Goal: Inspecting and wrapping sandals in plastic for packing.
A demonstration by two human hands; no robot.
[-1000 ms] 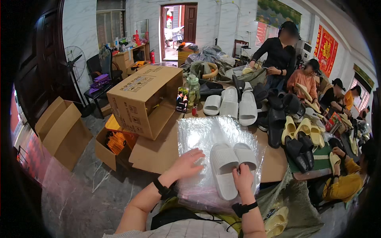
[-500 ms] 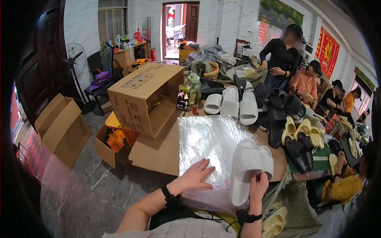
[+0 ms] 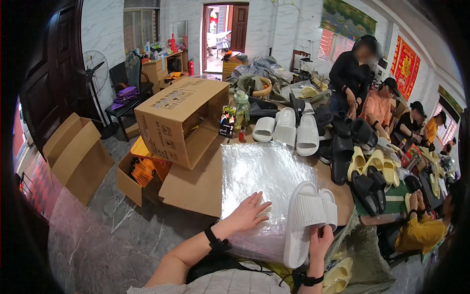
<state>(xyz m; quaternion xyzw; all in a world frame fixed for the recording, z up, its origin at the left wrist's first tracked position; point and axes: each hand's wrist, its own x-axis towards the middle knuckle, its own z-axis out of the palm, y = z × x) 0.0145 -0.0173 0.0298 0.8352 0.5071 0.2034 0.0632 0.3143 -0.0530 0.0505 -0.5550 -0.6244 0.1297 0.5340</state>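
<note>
A stack of shiny clear plastic bags lies on the table before me. My left hand rests on the stack with its fingers spread and nothing in it. A pair of white slide slippers is in my right hand, over the stack's right side. The right fingers are closed round the slippers' near side. One slipper lies partly behind the other, so much of it is hidden. Farther back on the table stand several more white slippers.
Left of the bags, an open cardboard box lies on its side beside a phone and a glass jar. Black slippers and pale yellow ones crowd the right. Co-workers are along the far right side.
My right hand and the white slippers have moved slightly down and toward me. The left hand has shifted a little right on the bags. The standing co-worker's arms have lowered.
</note>
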